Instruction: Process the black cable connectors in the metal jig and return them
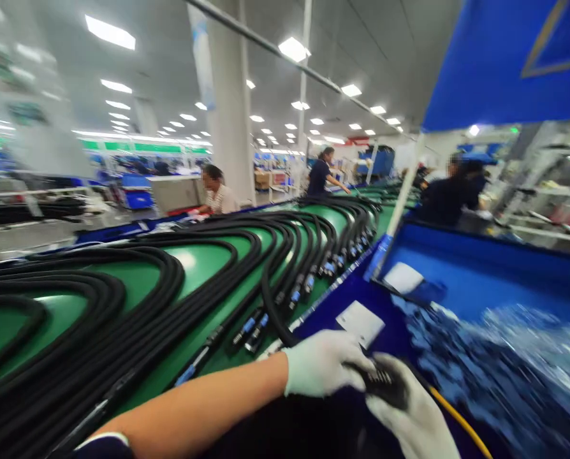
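Note:
My left hand (324,362), in a pale glove, is closed on a thick black cable (276,312) near its end. The cable curves back from this hand over the green table. My right hand (416,414), gloved too, wraps round the black connector (384,384) at the cable's end, which has light marks on its face. The two hands are close together over a dark blue surface (308,414). A white card (360,323) lies just beyond them. Motion blur hides the connector's finer details.
Many looped black cables (247,255) with blue-marked ends cover the green table (194,258). At right, a blue bin (495,255) holds dark blue pieces (476,363) and clear plastic (533,331). A yellow cord (460,421) lies by my right hand. Several people work beyond.

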A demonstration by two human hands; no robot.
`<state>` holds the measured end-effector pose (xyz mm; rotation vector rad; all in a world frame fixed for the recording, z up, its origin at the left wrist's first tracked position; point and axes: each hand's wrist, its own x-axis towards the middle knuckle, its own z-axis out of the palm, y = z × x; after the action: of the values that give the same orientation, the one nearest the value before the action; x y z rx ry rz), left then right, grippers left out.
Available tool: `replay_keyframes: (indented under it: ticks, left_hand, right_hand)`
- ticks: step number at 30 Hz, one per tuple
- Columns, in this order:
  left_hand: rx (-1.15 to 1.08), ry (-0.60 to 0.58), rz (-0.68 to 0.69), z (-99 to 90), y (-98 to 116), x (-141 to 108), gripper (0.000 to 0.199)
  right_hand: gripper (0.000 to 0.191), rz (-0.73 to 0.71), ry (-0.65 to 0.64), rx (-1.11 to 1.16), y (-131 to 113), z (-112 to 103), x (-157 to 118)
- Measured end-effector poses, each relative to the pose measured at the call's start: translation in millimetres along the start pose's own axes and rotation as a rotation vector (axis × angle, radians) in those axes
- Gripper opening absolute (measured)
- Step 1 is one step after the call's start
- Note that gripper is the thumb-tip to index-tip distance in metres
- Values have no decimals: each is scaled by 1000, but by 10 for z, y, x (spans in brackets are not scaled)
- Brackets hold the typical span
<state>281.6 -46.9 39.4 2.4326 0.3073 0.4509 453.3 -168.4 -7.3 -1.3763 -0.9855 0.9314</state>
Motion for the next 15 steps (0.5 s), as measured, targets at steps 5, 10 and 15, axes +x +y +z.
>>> replay_keyframes:
  ticks: [5,10,15]
  left_hand:
    - [106,23,124,-119,-60,113,23]
    - [-258,7,-142,-215,-219,289,73]
    - [-287,43,-251,-201,-151,375,74]
  right_hand:
    - [65,-74,-152,86,-133,-8,124]
    - [54,-111,-148,-73,-308,-76,237]
    - [50,-134,-146,-77,-337,-108,250]
